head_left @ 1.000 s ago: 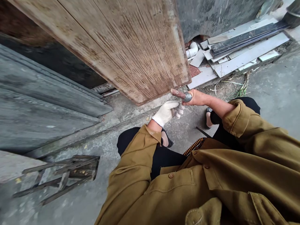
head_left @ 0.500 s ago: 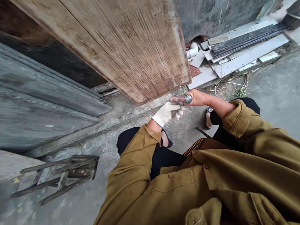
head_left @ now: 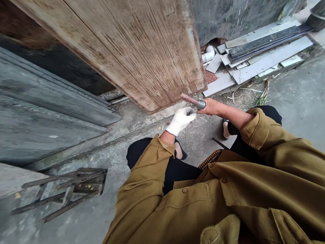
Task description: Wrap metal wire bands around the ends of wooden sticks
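Note:
My right hand (head_left: 211, 106), bare, is wrapped round a wooden stick (head_left: 189, 98) that has metal wire (head_left: 201, 104) wound in a coil about it. The stick's bare end points up and to the left, close to the bottom edge of the wooden panel. Just below the stick, my left hand (head_left: 180, 119) wears a white knit glove. Its thumb and forefinger are pinched together beside the coil, where a thin strand of wire seems to run between the two hands.
A large wooden panel (head_left: 152, 61) leans ahead of me. Boards and tile strips (head_left: 269, 51) are stacked at the right, near a white pipe (head_left: 209, 54). On the concrete at the left lies a wooden stool (head_left: 76, 189). A dark bucket (head_left: 317, 18) stands top right.
The stick has tilted so its free end points higher and further left. My gloved left hand has turned, and its loosely curled fingers have closed to a pinch.

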Demonstrator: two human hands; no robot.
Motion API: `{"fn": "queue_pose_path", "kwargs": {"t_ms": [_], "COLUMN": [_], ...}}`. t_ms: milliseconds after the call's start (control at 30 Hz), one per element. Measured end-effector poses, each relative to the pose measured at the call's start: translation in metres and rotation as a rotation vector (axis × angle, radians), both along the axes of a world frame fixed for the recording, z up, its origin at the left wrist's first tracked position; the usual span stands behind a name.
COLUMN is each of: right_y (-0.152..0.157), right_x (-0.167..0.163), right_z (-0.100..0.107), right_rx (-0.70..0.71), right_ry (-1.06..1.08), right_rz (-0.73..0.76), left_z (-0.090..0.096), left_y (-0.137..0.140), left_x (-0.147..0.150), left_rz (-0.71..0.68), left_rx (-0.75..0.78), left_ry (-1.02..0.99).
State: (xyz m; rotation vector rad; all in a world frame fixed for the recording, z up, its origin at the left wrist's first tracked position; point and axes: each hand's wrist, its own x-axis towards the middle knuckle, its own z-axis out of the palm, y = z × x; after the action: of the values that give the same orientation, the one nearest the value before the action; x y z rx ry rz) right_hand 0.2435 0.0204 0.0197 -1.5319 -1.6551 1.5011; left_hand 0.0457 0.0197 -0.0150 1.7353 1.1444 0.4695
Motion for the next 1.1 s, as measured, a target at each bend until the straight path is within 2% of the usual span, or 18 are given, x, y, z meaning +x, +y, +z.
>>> {"fn": "queue_pose_path", "kwargs": {"t_ms": [100, 167, 233, 300, 367, 467, 567, 633, 700, 833, 1000, 1100], "right_y": [-0.004, -0.007, -0.009, -0.010, -0.009, -0.004, 0.000, 0.000, -0.002, -0.006, -0.008, -0.009], "right_x": [-0.007, -0.013, -0.017, -0.017, -0.013, -0.001, 0.008, 0.011, 0.011, 0.011, 0.015, 0.018], "right_z": [-0.005, -0.016, -0.027, -0.033, -0.031, -0.019, -0.009, -0.007, -0.004, 0.004, 0.011, 0.012], "right_rx": [-0.123, -0.258, -0.409, -0.474, -0.385, -0.093, 0.136, 0.194, 0.208, 0.211, 0.309, 0.374], "right_ry": [0.030, 0.182, 0.348, 0.451, 0.458, 0.289, 0.132, 0.126, 0.150, 0.163, 0.132, 0.089], "right_rz": [-0.072, -0.148, -0.209, -0.229, -0.185, -0.001, 0.187, 0.271, 0.333, 0.413, 0.460, 0.479], "left_z": [0.004, 0.006, 0.007, 0.006, 0.003, -0.003, -0.006, -0.006, -0.003, 0.004, 0.011, 0.014], "left_y": [-0.004, -0.006, -0.006, -0.005, -0.004, -0.003, -0.007, -0.012, -0.017, -0.026, -0.030, -0.030], "left_x": [0.002, 0.003, 0.003, 0.002, 0.000, -0.003, -0.005, -0.005, -0.005, -0.004, -0.002, 0.000], "left_rz": [-0.010, -0.065, -0.126, -0.114, -0.027, 0.061, 0.025, -0.021, -0.046, -0.077, -0.022, -0.021], "left_rx": [0.337, 0.526, 0.619, 0.601, 0.445, -0.075, -0.598, -0.785, -0.869, -0.919, -0.901, -0.892], "left_ry": [0.184, 0.298, 0.345, 0.284, 0.097, -0.306, -0.529, -0.579, -0.621, -0.653, -0.538, -0.580]}}
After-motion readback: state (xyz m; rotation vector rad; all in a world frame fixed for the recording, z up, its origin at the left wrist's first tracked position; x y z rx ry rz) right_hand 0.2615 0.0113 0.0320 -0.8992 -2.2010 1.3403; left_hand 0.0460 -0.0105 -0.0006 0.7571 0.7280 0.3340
